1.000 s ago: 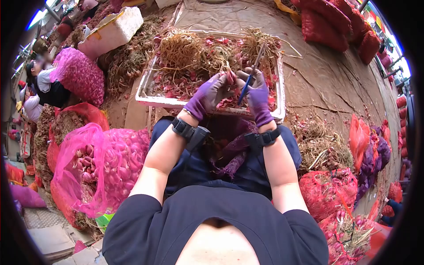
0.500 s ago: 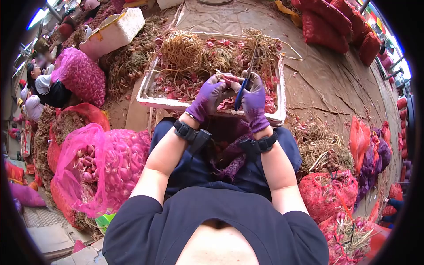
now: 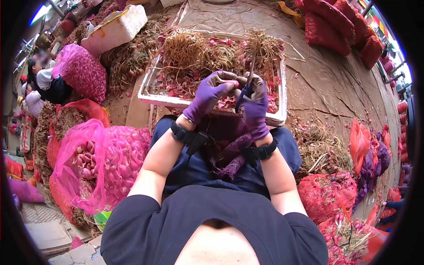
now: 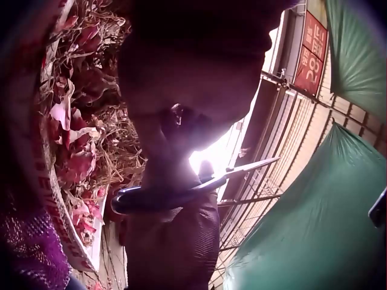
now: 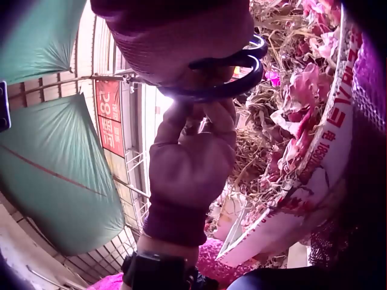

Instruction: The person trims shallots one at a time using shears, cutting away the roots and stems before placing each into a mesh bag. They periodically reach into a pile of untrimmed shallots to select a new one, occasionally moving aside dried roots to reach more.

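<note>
Floor: a wide tan sheet (image 3: pixel 322 79), creased and dusted with dry scraps.
White box (image 3: pixel 163 101): shallow, foam-like, with pale walls and red print on its side; it stands in front of the person's knees, littered with papery pink skins and brown fibres.
Pink net bag (image 3: pixel 126 154): fine, glossy mesh, bulging with round purple-pink bulbs, its mouth slack; it rests by the person's left side.
Red mesh sack (image 3: pixel 327 196): rounded and coarse, by the person's right side.
Straw bunches: two shaggy tan tangles in the box, one toward the left (image 3: pixel 184 47) and one toward the right (image 3: pixel 263 48), wiry and dry.
Purple netting (image 3: pixel 234 157): open-weave cloth, gathered between the knees.
Left hand (image 3: pixel 207 95): in a purple knit glove with greyish fingers; the fingers are bent, thumb and fingertips closed narrowly in a pinch on a small bulb.
Right hand (image 3: pixel 255 99): gloved alike, fingers curled around the scissors, near the left fingertips.
Scissors (image 3: pixel 240 100): smooth dark-blue looped handles and slim metal blades pointing away from the person; how far the blades part cannot be told.
Pinched bulb (image 3: pixel 236 83): reddish pink, mostly hidden by the fingers, held above the box between the two hands; its full shape cannot be told.
</note>
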Demonstrator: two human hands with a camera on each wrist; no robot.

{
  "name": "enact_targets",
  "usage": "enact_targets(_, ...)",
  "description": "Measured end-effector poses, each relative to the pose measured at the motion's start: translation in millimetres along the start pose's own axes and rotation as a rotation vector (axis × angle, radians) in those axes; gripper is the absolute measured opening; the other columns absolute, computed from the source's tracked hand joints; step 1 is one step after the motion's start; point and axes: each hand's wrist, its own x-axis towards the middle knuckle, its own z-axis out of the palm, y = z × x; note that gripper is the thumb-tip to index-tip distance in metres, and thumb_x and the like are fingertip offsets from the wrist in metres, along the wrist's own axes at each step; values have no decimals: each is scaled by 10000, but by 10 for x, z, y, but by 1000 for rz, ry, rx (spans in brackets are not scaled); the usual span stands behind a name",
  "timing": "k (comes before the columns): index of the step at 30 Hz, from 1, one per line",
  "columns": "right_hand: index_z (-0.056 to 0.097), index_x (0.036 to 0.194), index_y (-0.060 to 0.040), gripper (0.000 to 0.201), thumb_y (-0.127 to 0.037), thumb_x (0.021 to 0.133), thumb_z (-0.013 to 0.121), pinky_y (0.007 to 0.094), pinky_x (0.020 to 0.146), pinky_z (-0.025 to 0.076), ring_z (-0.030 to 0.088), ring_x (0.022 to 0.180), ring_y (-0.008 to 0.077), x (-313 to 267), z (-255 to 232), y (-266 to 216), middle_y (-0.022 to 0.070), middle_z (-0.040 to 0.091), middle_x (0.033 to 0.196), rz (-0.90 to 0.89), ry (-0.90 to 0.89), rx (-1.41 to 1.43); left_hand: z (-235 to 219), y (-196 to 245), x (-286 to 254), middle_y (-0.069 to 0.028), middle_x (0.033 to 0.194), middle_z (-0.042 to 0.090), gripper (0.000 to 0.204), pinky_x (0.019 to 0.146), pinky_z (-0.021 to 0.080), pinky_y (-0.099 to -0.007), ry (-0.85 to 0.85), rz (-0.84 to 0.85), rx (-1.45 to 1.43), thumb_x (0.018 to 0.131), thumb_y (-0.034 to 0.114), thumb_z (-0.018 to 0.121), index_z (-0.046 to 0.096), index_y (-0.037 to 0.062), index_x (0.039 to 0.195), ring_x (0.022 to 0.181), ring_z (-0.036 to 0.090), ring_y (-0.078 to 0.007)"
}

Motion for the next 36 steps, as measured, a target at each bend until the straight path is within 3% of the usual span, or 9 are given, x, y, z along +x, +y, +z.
enact_targets(4,512,1193,-58,426,99,813,623,207,753,481,533,855,36,-42,58,-93,-17,587,983,-11,9,93,43,16,-35,-62,1046,668,244,797,525,-253,34,-14,12,921,105,582,580,-2,1140,883,642,-104)
enact_targets(7,517,1175,-54,397,82,825,644,203,751,482,533,852,34,-75,39,-35,-21,579,966,-98,24,-169,14,11,-34,-54,1042,667,255,795,521,-250,1,-18,101,928,120,580,577,0,1153,865,637,-95)
enact_targets(15,459,1248,-64,443,27,862,656,191,689,511,613,903,87,12,-22,-106,75,633,1084,209,122,194,-27,-151,20,-70,1113,611,558,797,509,-249,-24,21,-19,921,134,626,374,-11,1397,969,591,-111)
enact_targets(18,452,1262,-52,423,29,885,627,220,787,514,607,949,97,6,-87,3,66,622,1117,66,10,118,-79,-39,79,-73,1111,628,602,919,469,-275,-102,170,495,896,55,638,342,-35,1413,1029,576,-112)
enact_targets(21,442,1270,-44,424,25,891,620,255,856,512,607,1025,128,22,-163,-17,83,615,1159,90,-85,173,-4,183,40,-71,1079,640,608,876,484,-250,-174,85,515,899,80,646,343,-33,1414,976,588,-103)
enact_targets(25,458,1254,-27,449,12,859,668,244,798,524,613,940,102,8,-170,-90,55,626,1066,48,-121,54,-43,184,90,-42,980,636,546,811,494,-264,-193,315,1099,844,195,731,506,6,1304,872,588,-85)
enact_targets(29,478,1221,-26,440,21,835,686,226,735,525,611,855,82,68,-194,-102,37,627,987,-121,-128,-315,-2,103,63,-40,970,631,498,792,495,-279,-190,382,967,821,205,742,556,16,1243,867,595,-92)
enact_targets(31,488,1192,-28,440,27,810,701,219,682,521,613,777,82,85,-131,-305,43,633,942,152,-62,47,-1,92,56,-44,990,637,385,769,492,-273,-188,74,801,835,181,702,596,2,1159,885,597,-102)
enact_targets(36,485,1181,0,416,-26,824,695,191,609,482,603,712,84,192,-288,-134,64,645,870,239,27,200,-32,-48,19,-71,1050,650,339,784,479,-258,-163,-41,41,870,169,636,577,-13,1149,908,596,-122)
